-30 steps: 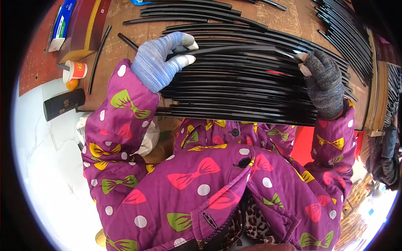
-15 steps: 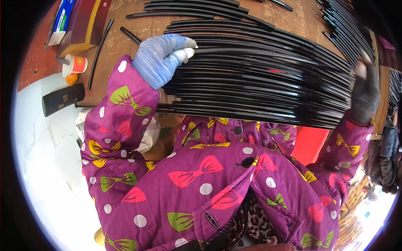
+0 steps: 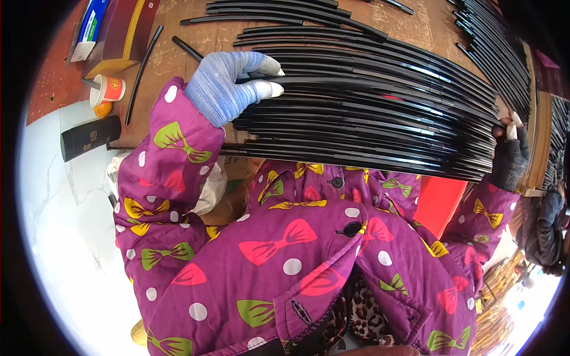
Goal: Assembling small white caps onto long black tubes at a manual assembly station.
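While black rods (image 3: 362, 102) line scuffed table (image 3: 418, 28) | floor (image 3: 52, 196) pale | left hand (image 3: 228, 86) pinches one | right hand (image 3: 514, 145) curled (hold unclear)

Glare streaks the black rods (image 3: 356, 126); both lower sides wash out white.

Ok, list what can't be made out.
In the head view:
Palm of the left hand: mostly turned away.
Whether the right hand grips a black rod: too small and dark.
Far end of the blue box: cut off by the upper edge.
Part of the orange round thing: behind the paper cup.
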`<state>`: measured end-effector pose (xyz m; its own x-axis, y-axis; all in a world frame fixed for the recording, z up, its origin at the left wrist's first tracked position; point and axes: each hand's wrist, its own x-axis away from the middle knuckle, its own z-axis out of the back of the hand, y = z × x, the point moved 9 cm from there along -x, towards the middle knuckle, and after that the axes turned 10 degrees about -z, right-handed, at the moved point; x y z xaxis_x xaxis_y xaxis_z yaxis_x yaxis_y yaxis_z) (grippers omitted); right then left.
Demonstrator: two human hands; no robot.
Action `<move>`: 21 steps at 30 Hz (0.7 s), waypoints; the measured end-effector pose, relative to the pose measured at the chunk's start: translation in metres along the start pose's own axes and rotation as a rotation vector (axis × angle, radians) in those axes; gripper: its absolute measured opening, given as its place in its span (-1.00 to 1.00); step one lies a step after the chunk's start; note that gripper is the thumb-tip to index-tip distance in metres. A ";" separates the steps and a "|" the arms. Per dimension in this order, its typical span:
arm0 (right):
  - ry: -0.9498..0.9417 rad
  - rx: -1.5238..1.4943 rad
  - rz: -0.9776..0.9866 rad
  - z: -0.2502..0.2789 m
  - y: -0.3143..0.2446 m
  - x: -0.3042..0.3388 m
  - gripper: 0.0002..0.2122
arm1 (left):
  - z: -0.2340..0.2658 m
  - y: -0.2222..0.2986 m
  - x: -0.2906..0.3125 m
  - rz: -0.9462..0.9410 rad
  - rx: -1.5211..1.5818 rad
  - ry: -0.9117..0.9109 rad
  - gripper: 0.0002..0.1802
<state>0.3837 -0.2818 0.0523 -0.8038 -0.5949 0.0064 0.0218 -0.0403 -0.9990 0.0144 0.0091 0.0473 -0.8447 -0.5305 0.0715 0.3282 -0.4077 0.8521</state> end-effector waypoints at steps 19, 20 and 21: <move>-0.150 -0.021 -0.059 -0.095 -0.005 0.043 -0.80 | -0.005 0.018 -0.001 -0.153 -0.106 0.000 -0.79; -0.170 0.073 -0.077 -0.113 -0.008 0.051 -0.79 | -0.010 0.024 -0.006 -0.185 -0.107 0.003 -0.79; -0.212 0.151 -0.091 -0.136 -0.010 0.059 -0.79 | -0.012 0.025 -0.004 -0.171 -0.120 0.016 -0.79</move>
<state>0.2552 -0.2068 0.0567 -0.6645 -0.7373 0.1215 0.0558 -0.2110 -0.9759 0.0310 -0.0080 0.0622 -0.8859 -0.4572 -0.0784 0.2290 -0.5780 0.7832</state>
